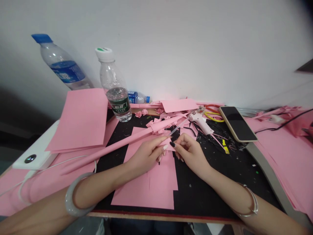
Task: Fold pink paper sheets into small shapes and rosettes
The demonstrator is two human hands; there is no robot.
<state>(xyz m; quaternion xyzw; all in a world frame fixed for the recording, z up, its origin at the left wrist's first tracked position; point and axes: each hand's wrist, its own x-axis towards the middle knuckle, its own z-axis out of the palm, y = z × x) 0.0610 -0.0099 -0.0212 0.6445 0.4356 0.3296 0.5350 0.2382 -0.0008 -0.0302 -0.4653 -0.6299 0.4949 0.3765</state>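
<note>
Between my two hands is a small piece of pink paper [168, 143], held above the black mat. My left hand [152, 150] pinches its left side between thumb and fingers. On the right side, my right hand [186, 147] grips the edge, thumb on top. Under the hands lie overlapping pink paper sheets [146, 197]. A long rolled pink paper tube [117, 143] slants past my left hand. Just beyond the hands rests a pale glue gun [201, 122], its clear stick pointing toward the paper.
A half-full water bottle [116, 94] and a blue-capped bottle [65, 67] stand left. Pink sheets [80, 120] lie on a white device [34, 156]. A phone [237, 124] sits right, near yellow-and-red-handled tools [212, 116]. More pink paper [281, 150] covers the right side.
</note>
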